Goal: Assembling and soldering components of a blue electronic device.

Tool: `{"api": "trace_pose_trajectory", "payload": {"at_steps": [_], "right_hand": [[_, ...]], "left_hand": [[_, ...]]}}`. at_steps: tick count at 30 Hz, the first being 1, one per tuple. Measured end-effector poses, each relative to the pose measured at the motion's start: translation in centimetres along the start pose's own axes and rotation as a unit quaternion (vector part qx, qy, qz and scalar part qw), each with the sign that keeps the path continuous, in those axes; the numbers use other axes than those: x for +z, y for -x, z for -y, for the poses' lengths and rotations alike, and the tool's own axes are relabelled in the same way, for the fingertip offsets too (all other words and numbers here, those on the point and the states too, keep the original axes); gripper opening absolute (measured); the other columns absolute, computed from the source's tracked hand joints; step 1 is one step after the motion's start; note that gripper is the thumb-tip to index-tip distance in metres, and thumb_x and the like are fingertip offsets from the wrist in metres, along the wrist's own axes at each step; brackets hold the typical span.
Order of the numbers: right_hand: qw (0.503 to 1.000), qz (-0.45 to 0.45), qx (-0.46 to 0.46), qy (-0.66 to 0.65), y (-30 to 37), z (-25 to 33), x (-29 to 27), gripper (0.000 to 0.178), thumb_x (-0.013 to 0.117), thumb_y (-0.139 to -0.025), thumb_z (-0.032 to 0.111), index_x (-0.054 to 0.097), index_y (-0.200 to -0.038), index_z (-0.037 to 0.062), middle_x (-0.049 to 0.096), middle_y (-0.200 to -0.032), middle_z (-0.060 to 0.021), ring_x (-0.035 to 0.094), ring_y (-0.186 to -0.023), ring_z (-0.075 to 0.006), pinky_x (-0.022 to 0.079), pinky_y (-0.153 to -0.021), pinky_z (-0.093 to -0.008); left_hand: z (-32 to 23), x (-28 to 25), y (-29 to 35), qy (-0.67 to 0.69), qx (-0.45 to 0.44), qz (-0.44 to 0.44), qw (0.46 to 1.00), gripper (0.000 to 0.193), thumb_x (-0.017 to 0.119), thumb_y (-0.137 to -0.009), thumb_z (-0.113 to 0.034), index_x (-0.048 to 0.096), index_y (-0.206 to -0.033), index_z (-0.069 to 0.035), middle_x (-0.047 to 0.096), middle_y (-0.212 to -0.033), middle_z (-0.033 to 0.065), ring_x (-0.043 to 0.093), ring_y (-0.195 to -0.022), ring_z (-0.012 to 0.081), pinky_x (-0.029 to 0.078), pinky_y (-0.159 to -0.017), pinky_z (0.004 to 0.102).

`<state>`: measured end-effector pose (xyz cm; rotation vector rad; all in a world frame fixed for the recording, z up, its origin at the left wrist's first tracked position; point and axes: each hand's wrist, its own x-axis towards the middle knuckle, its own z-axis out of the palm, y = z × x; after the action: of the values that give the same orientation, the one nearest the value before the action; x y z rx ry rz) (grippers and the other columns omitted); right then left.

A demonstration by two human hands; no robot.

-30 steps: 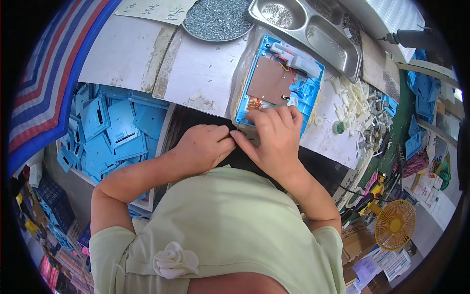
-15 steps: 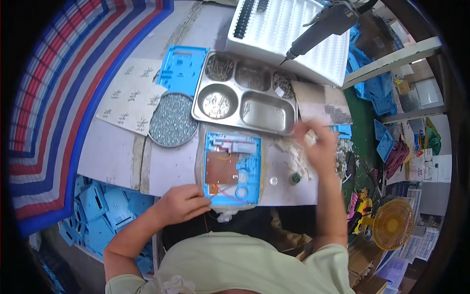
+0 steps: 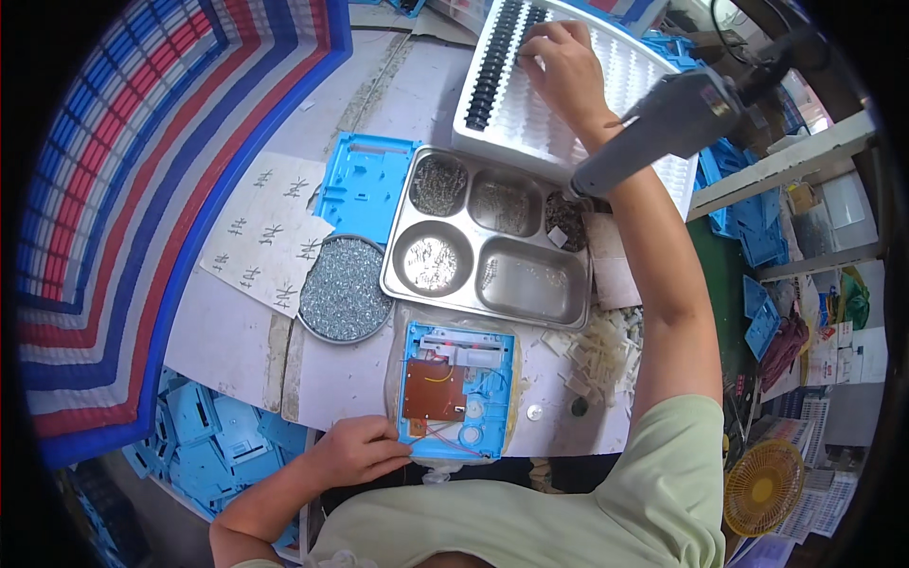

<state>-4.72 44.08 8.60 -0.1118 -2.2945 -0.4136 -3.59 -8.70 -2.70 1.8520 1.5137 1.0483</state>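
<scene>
An open blue plastic case (image 3: 500, 398) lies before me, holding a brown circuit board (image 3: 434, 390), a white-grey part along its far side and thin wires. My left hand (image 3: 358, 451) is at its near left corner, fingers pressed together and fingertips touching the edge; what they pinch is hidden. Far forward, my right hand (image 3: 565, 71) is over the white ribbed tray (image 3: 606, 59), its fingers curled beside rows of small black parts (image 3: 492, 76). I cannot make out what is between those fingertips.
A steel compartment tray (image 3: 478, 248) holds small metal parts. Left of it are a round dish of metal pieces (image 3: 346, 289), another blue panel (image 3: 365, 185) and a marked sheet (image 3: 260, 232). An electric screwdriver (image 3: 653, 133) hangs over my right forearm. White plastic pieces (image 3: 606, 355) lie to the right.
My right hand has moved from beside the steel tray, forward to the black parts in the white tray. My left hand stays at the case corner. The whole view has shifted.
</scene>
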Motion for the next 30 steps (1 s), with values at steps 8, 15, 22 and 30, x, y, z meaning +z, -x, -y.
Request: {"api": "trace_pose_trajectory", "payload": {"at_steps": [8,15,22,30], "right_hand": [[0.872,-0.217,0.262,-0.353,8.0,-7.0,-10.9,0.03,0.059,-0.1,0.017,0.067,-0.124,0.0014,0.07,-0.116,-0.0139,0.065,-0.109,-0.0305,0.052,-0.098,-0.0409],[0.694,0.119,0.503,-0.502,20.6,21.6,-25.5,0.009,0.072,-0.087,0.003,0.071,-0.096,0.0012,0.071,-0.1,-0.0079,0.06,-0.094,-0.0179,0.047,-0.088,-0.0301],[0.839,0.219,0.233,-0.441,22.0,28.1,-22.7,0.016,0.08,-0.078,0.007,0.072,-0.092,0.0088,0.07,-0.085,-0.0032,0.055,-0.09,-0.0282,0.045,-0.082,-0.0366],[0.889,0.175,0.147,-0.396,22.9,28.3,-21.7,0.028,0.086,-0.071,0.013,0.072,-0.096,0.0125,0.071,-0.092,0.0011,0.059,-0.096,-0.0288,0.05,-0.079,-0.0385]], "left_hand": [[0.6,0.5,-0.1,0.003,0.013,-0.009,1.0,0.021,0.088,-0.076,-0.013,0.074,-0.092,-0.009,0.062,-0.082,0.0064,0.065,-0.071,0.0252,0.052,-0.059,0.0357],[0.7,0.8,-0.3,0.009,0.023,0.0,1.0,0.028,0.087,-0.073,-0.006,0.073,-0.097,-0.008,0.061,-0.084,0.0073,0.062,-0.072,0.0249,0.05,-0.06,0.0349],[0.5,0.4,-0.2,-0.006,-0.006,0.002,1.0,0.031,0.088,-0.072,-0.005,0.074,-0.099,-0.008,0.058,-0.085,0.0058,0.059,-0.071,0.0211,0.048,-0.06,0.0325],[0.3,0.7,0.1,-0.015,0.002,-0.013,1.0,0.029,0.087,-0.072,-0.005,0.075,-0.099,-0.008,0.058,-0.086,0.0064,0.06,-0.072,0.0206,0.048,-0.06,0.0315]]}}
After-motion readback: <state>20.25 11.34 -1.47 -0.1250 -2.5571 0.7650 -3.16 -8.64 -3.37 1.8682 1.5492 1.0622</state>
